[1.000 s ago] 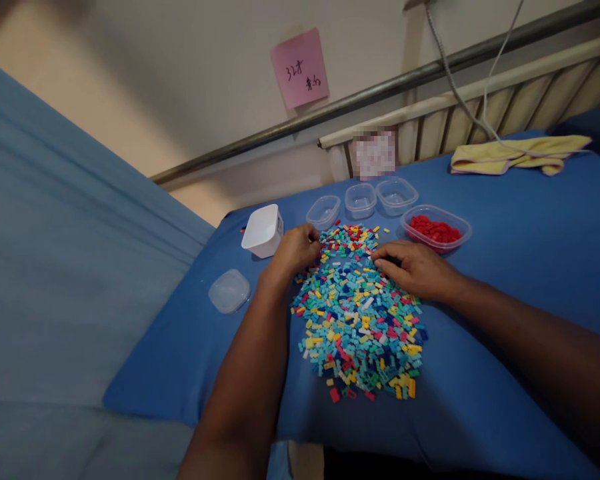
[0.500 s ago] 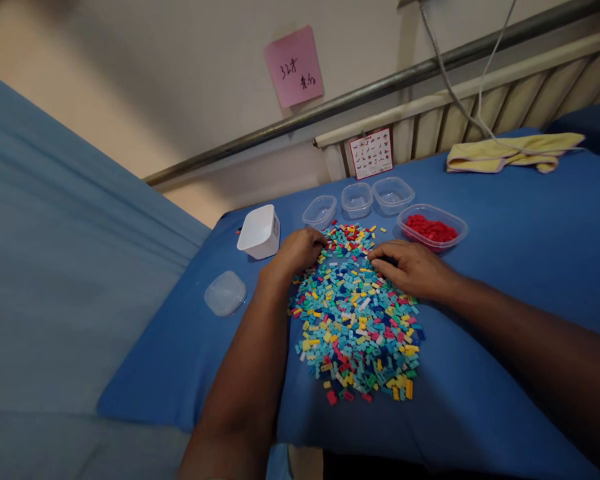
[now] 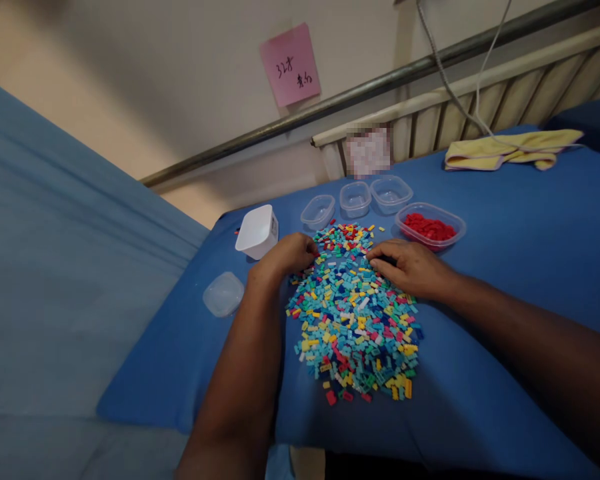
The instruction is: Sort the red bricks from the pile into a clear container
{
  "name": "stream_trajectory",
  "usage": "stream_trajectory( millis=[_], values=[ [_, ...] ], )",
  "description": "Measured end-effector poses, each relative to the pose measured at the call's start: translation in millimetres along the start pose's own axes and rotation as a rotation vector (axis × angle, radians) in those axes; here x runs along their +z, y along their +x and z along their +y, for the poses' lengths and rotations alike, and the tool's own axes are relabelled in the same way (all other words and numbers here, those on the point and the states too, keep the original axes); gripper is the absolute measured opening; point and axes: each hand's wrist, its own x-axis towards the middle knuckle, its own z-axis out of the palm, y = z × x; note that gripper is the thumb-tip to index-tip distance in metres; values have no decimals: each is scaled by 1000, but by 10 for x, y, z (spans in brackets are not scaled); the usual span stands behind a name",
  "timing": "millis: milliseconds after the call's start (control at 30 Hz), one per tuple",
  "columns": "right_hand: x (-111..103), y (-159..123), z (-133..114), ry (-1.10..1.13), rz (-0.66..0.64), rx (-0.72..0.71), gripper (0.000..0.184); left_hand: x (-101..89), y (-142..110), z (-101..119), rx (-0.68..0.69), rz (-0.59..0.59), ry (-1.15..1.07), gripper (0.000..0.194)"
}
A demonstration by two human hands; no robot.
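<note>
A large heap of small toy building bricks in light blue, dark blue, yellow, red, green, pink and white is spread on a blue-covered table. At the far left edge of this heap, my left hand has its fingers curled together. A bit of red shows by its fingertips, too small to make out clearly. Across from it, my right hand rests at the heap's right side, with thumb and forefinger slightly apart and their tips at the bricks. A thinner patch lies between both hands, with red and yellow bricks beyond it.
Behind the heap stand three clear tubs. A clear tub of red bricks stands at right. At left are a white container and a translucent lid. A yellow cloth lies at the back right below a cable.
My left hand has moved slightly left, away from the middle of the heap, uncovering some bricks. My right hand has stayed nearly still. The view has shifted a little.
</note>
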Motion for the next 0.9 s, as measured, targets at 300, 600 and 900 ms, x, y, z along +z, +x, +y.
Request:
stream_trajectory(
  millis=[300,600,900],
  values=[
    [1,-2,7,-19,-4,-8,18,-98,-28,-16,64,124,-28,21],
    [11,-1,16,-10,9,-7,17,-41,7,-173,50,9,-403,29],
    [7,-6,17,-6,-7,6,17,-101,-34,-100,33,7,-197,24]
  ],
)
